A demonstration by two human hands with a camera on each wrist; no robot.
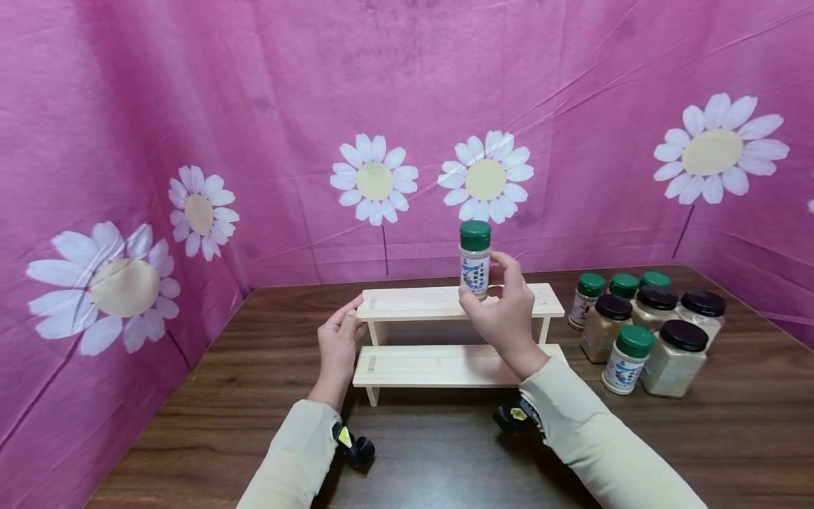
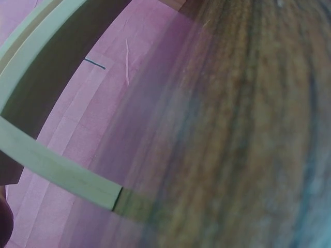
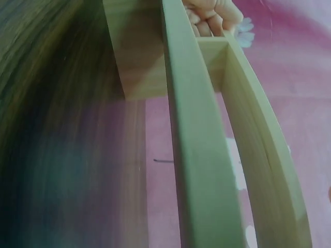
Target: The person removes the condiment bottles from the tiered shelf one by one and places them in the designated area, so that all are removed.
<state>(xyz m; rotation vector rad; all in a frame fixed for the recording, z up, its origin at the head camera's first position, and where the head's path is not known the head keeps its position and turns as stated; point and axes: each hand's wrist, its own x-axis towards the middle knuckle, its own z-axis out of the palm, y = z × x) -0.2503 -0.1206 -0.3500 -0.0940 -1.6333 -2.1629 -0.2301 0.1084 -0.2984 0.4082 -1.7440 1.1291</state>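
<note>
A two-tier wooden shelf (image 1: 445, 364) stands on the table. My left hand (image 1: 339, 343) grips the left end of its upper board, fingers at the back corner and thumb in front. Above that board, right of its middle, my right hand (image 1: 505, 311) pinches a spice shaker (image 1: 475, 261) with a green cap and a white-and-blue label, upright between thumb and fingers. The shaker's base overlaps the upper board in the head view. Curled left fingers (image 3: 207, 15) show at the far end of the shelf in the right wrist view. The left wrist view shows the shelf's side (image 2: 62, 175).
Right of the shelf stands a group of containers: several green-capped shakers, one of them (image 1: 626, 360) in front, and several square jars (image 1: 675, 360) with black lids. The brown wood-grain table (image 1: 432, 459) ends at a pink curtain (image 1: 286, 106) printed with daisies.
</note>
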